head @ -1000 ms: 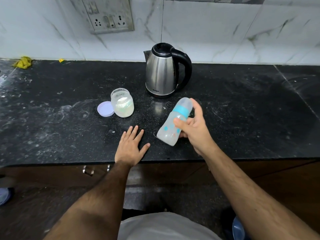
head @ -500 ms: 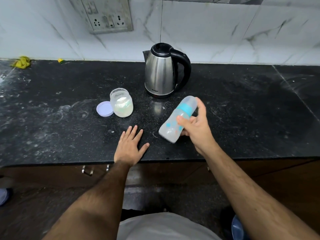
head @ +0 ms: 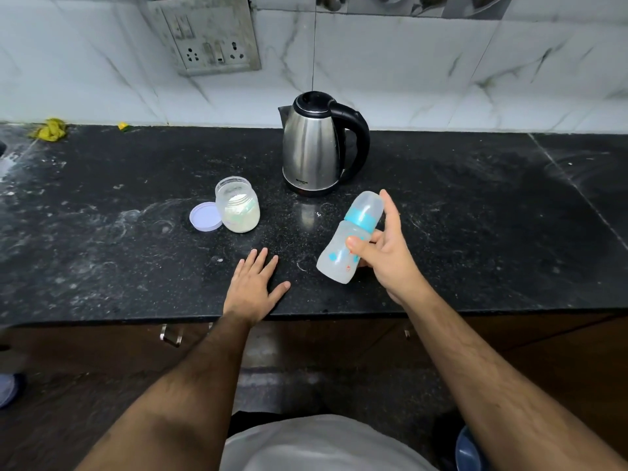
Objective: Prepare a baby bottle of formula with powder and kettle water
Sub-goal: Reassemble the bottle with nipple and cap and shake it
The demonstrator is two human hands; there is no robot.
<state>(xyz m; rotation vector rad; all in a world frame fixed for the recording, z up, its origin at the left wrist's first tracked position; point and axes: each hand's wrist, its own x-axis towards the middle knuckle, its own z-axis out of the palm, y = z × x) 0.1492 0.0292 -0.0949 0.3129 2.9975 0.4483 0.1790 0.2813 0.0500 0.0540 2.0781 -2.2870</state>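
A black speckled stone countertop (head: 102,232), dusted with white smears, spans the scene. Behind it rises a white marble-veined tiled wall (head: 441,73) bearing a grimy socket panel (head: 207,39). Below, dark wooden cabinets (head: 102,348) with a metal handle (head: 171,335).

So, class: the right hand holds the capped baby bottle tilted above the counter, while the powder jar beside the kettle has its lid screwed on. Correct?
Not quite. The head view shows the powder jar open, its lid lying on the counter beside it. The right hand does hold the capped baby bottle tilted, near the kettle.

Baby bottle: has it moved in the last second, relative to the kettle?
Yes, slightly. The baby bottle in the right hand has shifted right and a little toward the kettle, staying tilted and capped.
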